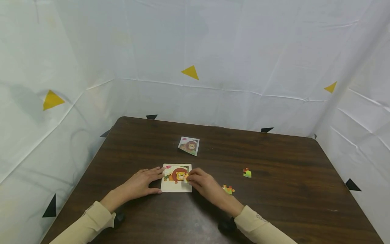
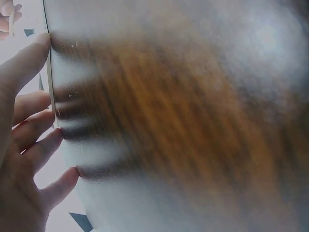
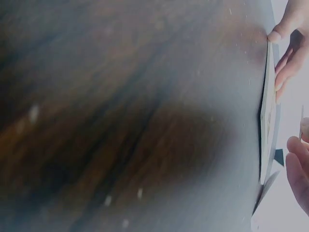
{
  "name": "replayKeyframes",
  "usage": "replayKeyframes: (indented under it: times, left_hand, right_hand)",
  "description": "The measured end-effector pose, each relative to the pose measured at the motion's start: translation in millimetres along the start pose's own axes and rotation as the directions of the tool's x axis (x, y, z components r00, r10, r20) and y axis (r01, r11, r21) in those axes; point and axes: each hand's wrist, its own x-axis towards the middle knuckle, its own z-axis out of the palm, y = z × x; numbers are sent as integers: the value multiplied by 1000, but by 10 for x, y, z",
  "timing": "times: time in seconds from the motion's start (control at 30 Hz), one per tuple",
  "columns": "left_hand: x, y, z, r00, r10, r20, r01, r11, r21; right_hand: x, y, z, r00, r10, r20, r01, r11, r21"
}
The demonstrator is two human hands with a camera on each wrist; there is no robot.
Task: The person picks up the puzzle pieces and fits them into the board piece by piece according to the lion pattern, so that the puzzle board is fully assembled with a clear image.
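A white-bordered jigsaw tray (image 1: 176, 188) lies flat on the table, its upper part filled with a lion picture (image 1: 177, 173). Along the tray's left side my left hand (image 1: 138, 184) rests with extended fingers, the thumb near its lower left corner. My right hand (image 1: 207, 188) pinches a jigsaw piece (image 1: 186, 178) over the right part of the tray, just right of the lion's face. From the left wrist, the left hand (image 2: 29, 140) shows spread fingertips at the table surface. In the right wrist view the tray (image 3: 265, 116) appears edge-on, with the right hand (image 3: 299, 164) above it.
Two places right of the tray hold loose pieces: one piece (image 1: 247, 173) farther out, and colourful piecework (image 1: 228, 189) beside the right wrist. A printed lion card (image 1: 190, 145) lies behind the tray. White sheeting (image 1: 225, 44) walls in the dark wooden table (image 1: 289, 189).
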Motion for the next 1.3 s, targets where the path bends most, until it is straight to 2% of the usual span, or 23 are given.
replayKeyframes:
  times: [0.2,0.5,0.67,0.87,1.3]
  left_hand:
    - [2,6,-4,1000,-5,-1,5,1000,-2]
    - [-8,16,-19,1000,17,-14,-17,1000,0]
    - [-10,18,-22,999,35,-23,-35,999,11]
    - [-6,24,-23,1000,26,-15,-26,1000,1]
    - [-12,7,-6,999,23,-26,-24,1000,-4]
  right_hand:
    - [62,-57,47,999,-2,36,2,1000,5]
    - [172,-97,124,997,-75,10,75,997,-8]
    - [214,-109,174,997,-71,30,72,997,-11]
    - [239,-114,236,997,-58,56,59,998,-21]
    - [302,-132,298,992,-121,46,123,992,-36]
